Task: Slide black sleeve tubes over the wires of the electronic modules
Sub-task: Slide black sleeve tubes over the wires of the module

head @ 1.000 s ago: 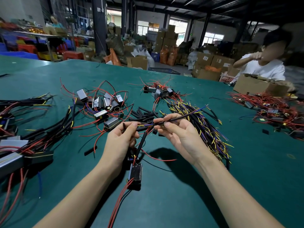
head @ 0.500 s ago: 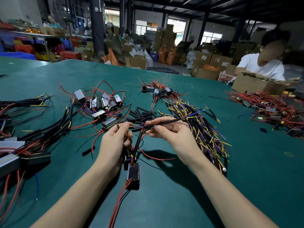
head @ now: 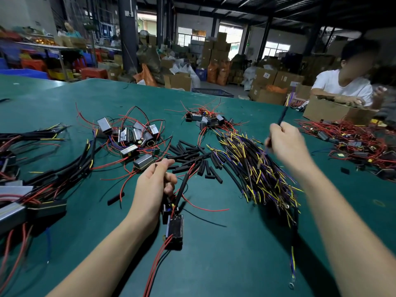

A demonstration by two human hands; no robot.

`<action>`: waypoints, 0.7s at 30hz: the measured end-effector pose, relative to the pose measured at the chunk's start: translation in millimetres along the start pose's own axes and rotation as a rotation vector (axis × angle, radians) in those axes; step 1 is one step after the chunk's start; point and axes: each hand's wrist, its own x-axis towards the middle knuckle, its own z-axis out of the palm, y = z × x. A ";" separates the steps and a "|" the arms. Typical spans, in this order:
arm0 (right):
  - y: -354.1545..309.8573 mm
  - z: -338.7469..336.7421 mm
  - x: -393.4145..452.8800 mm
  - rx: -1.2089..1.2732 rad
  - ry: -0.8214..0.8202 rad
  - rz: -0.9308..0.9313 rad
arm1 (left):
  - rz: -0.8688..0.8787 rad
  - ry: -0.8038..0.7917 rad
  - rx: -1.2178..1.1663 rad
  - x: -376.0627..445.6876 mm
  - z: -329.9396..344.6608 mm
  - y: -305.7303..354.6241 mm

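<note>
Gripping one sleeved module (head: 174,229), the left hand (head: 153,189) waits while the right hand (head: 286,142) pinches another sleeved wire (head: 282,115); many modules (head: 132,137) remain unsleeved.

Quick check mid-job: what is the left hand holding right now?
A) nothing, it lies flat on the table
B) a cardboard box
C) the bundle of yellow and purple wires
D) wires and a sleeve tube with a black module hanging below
D: the left hand grips wires and a sleeve tube running down to the black module that hangs just below it, above the green table.
</note>
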 end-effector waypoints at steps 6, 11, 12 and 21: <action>32.4 -13.5 31.4 -0.981 -0.235 0.191 | 0.017 0.000 0.035 1.1 0.0 -2.5; 37.7 -4.1 37.7 -0.861 -0.145 0.052 | 0.013 -0.009 0.051 0.2 0.2 -1.5; 37.6 0.2 37.1 -0.774 -0.137 0.020 | 0.012 -0.009 0.055 0.1 0.5 -1.3; 30.9 45.5 8.3 -0.818 -0.081 -0.175 | 0.008 -0.024 0.024 0.4 0.1 -1.1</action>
